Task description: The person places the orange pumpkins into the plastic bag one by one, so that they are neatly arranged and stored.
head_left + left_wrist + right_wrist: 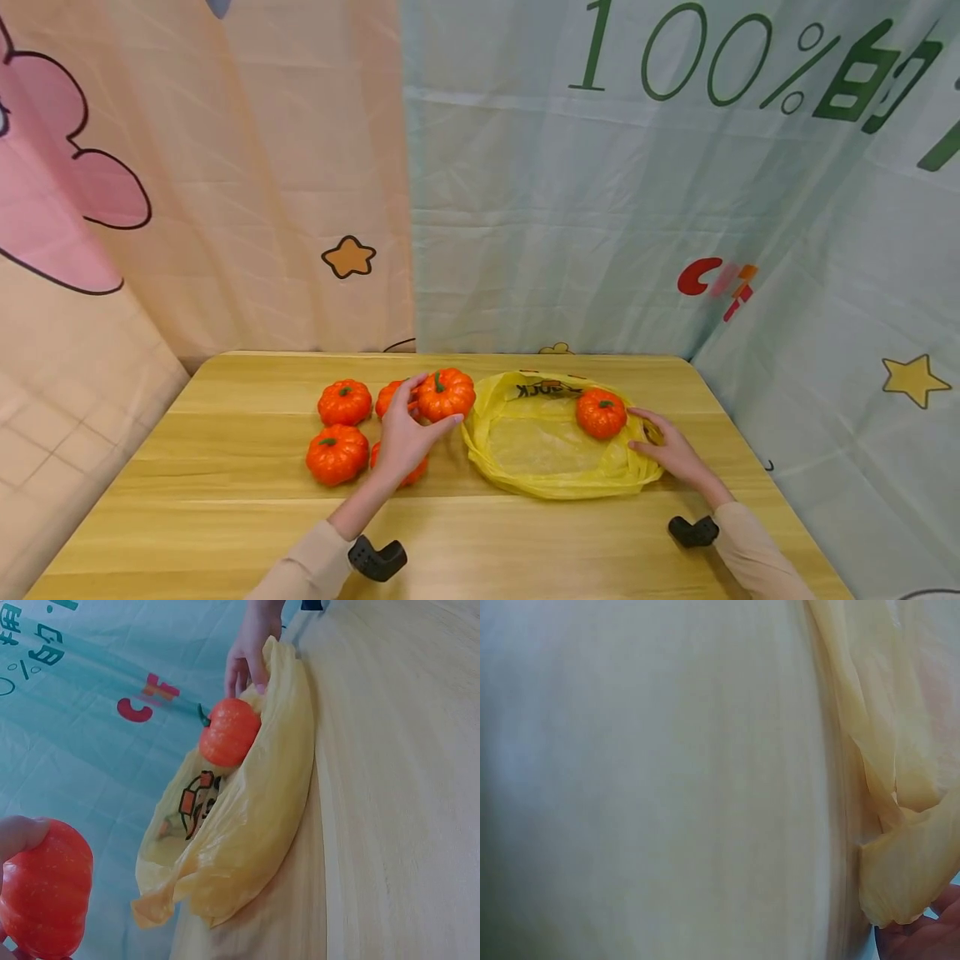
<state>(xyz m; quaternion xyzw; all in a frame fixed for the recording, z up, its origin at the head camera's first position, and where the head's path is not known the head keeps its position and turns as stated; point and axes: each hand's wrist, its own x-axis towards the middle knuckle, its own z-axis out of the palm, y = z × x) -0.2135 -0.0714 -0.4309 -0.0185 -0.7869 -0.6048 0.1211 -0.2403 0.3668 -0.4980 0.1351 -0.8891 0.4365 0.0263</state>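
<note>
Head view: a miniature orange pumpkin point(448, 395), held by the left hand point(405, 438), is near the ten o'clock rim of a yellow plastic bag point(558, 486); the right hand point(672, 452) grips the bag's three o'clock edge. Bagging seems underway; the next move calls for lowering inside.

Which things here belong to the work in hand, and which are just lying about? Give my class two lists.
Part of the work:
left hand, gripping a pumpkin
yellow bag, another pumpkin inside
right hand, at the bag's edge
four more pumpkins
table

Just around it:
printed curtains
black wrist devices
</note>
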